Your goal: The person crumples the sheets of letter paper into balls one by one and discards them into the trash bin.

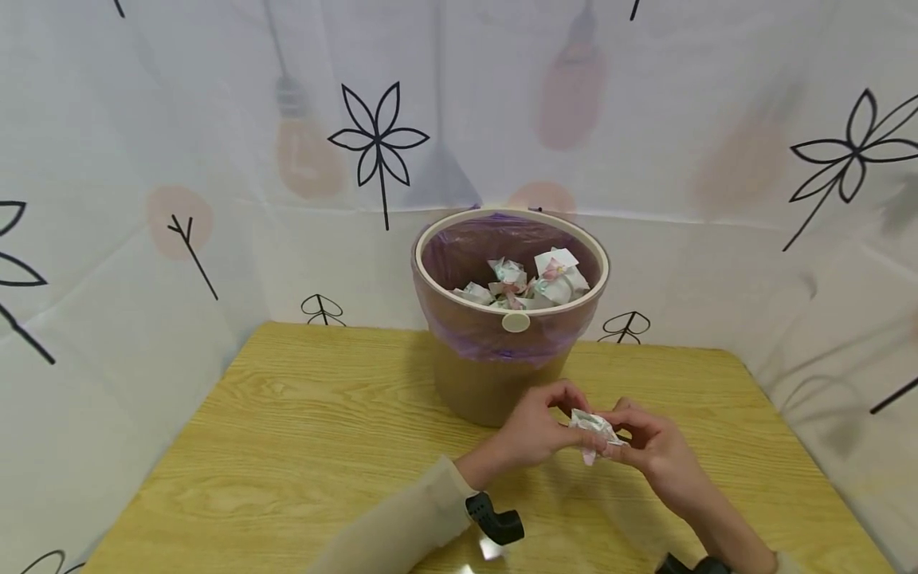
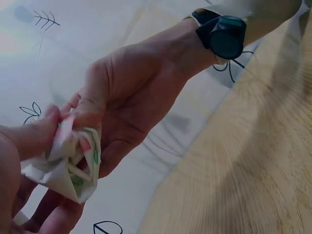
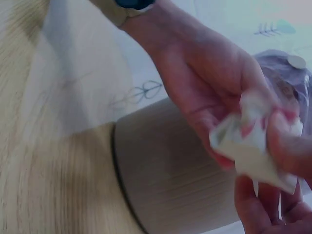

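A crumpled piece of printed paper [image 1: 594, 428], white with pink and green marks, is held between both hands above the table. My left hand [image 1: 536, 426] pinches its left side with thumb and fingers. On the other side my right hand [image 1: 656, 450] pinches it too. In the left wrist view the paper [image 2: 73, 163] shows folded layers; in the right wrist view it is slightly blurred. Just behind the hands stands a brown waste bin [image 1: 466, 383] with a purple liner bag [image 1: 495, 339]. Several crumpled papers [image 1: 552, 279] lie inside the bin.
The bin's pale rim ring [image 1: 423, 275] holds the liner in place. Under everything is a wood-grain table [image 1: 301, 430]. A white patterned cloth [image 1: 215, 119] hangs behind and at the sides of the table. Dark wrist cameras [image 1: 495, 520] sit on both wrists.
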### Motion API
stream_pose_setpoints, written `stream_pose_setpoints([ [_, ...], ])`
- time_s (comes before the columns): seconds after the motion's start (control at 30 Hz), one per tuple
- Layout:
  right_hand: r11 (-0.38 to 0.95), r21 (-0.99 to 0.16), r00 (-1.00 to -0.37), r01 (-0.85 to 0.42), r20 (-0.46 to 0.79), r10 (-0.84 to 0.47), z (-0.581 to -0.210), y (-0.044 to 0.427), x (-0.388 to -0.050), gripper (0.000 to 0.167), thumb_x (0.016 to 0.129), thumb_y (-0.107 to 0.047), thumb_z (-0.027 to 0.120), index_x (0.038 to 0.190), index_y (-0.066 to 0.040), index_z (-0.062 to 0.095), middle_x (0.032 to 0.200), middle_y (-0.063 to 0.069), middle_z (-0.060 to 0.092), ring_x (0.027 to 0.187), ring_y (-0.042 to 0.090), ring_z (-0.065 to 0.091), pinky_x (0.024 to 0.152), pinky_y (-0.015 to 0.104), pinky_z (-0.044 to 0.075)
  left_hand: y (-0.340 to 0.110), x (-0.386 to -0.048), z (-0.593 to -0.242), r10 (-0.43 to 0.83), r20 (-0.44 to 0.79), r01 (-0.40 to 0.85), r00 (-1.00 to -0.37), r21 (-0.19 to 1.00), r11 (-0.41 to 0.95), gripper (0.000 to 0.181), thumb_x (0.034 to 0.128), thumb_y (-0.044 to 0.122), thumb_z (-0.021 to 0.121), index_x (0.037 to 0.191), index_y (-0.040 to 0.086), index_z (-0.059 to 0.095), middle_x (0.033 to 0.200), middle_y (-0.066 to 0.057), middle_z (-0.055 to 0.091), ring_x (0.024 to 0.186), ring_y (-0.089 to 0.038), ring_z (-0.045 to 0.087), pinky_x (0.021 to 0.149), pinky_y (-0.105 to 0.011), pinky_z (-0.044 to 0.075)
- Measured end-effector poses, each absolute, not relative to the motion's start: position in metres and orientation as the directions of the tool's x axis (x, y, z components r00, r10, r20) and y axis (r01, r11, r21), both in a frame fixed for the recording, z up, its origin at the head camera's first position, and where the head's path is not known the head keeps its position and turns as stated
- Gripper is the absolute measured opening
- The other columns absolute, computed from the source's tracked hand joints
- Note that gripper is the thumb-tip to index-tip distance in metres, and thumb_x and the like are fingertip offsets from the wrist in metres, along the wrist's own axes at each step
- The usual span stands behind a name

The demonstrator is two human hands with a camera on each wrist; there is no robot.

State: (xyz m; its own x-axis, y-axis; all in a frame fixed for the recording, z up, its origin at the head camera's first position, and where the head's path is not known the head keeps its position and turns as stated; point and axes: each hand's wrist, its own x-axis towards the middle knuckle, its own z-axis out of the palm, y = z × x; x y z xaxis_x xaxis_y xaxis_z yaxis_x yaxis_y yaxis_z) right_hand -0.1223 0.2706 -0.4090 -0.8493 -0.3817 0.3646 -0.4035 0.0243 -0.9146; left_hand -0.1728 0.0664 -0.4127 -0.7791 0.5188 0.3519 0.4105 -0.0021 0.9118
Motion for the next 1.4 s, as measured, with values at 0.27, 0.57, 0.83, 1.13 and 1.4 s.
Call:
stream_pose_setpoints([
  [0.27,0.128,-0.906,-0.889,-0.403,0.354,-0.289,-0.409,0.266,-0.12,0.032,0.089,0.009,0.068,0.121,0.006,0.065,0.103,0.008,0.061,0.095,0.019,0.059,0.073,0.031,0.058,0.069,-0.175,-0.413,0.459,0.374,0.393,-0.806,0.918,-0.057,0.025,0.0782,0.007,0.085,0.083,0.011,0.061,0.085,0.002,0.064,0.076,-0.002,0.057,0.066,-0.02,0.049],
  [0.57,0.153,-0.814,-0.801,-0.561,0.486,-0.349,-0.408,0.262,-0.12,0.049,0.079,0.019,0.072,0.124,0.006,0.06,0.113,0.01,0.058,0.098,0.015,0.062,0.069,0.033,0.059,0.07,-0.175,-0.413,0.435,0.373,0.352,-0.819,0.927,-0.131,0.023,0.0791,0.002,0.083,0.082,0.005,0.061,0.083,-0.005,0.062,0.073,-0.002,0.056,0.062,-0.017,0.046],
  [0.83,0.252,-0.809,-0.846,-0.53,0.485,-0.222,-0.405,0.255,-0.116,0.044,0.075,0.015,0.079,0.115,0.004,0.066,0.104,0.009,0.06,0.089,0.014,0.064,0.063,0.033,0.059,0.074,-0.176,-0.415,0.405,0.401,0.39,-0.822,0.914,-0.113,0.022,0.078,0.005,0.085,0.082,0.007,0.064,0.084,-0.004,0.065,0.074,-0.002,0.056,0.062,-0.018,0.048],
  [1.13,0.241,-0.898,-0.929,-0.367,0.343,-0.135,-0.404,0.257,-0.115,0.033,0.076,0.008,0.081,0.105,0.003,0.067,0.1,0.007,0.06,0.087,0.014,0.064,0.065,0.033,0.06,0.075,-0.177,-0.416,0.422,0.411,0.406,-0.808,0.908,-0.106,0.021,0.0783,0.006,0.085,0.089,0.008,0.068,0.091,0.0,0.069,0.082,-0.002,0.061,0.068,-0.022,0.054],
  [1.4,0.125,-0.925,-0.928,-0.358,0.338,-0.154,-0.405,0.264,-0.116,0.034,0.077,0.014,0.077,0.107,0.007,0.064,0.101,0.006,0.061,0.088,0.013,0.064,0.068,0.035,0.06,0.067,-0.179,-0.414,0.503,0.398,0.415,-0.767,0.906,-0.085,0.024,0.083,0.007,0.081,0.105,0.008,0.072,0.1,0.005,0.069,0.093,-0.003,0.063,0.081,-0.026,0.055],
])
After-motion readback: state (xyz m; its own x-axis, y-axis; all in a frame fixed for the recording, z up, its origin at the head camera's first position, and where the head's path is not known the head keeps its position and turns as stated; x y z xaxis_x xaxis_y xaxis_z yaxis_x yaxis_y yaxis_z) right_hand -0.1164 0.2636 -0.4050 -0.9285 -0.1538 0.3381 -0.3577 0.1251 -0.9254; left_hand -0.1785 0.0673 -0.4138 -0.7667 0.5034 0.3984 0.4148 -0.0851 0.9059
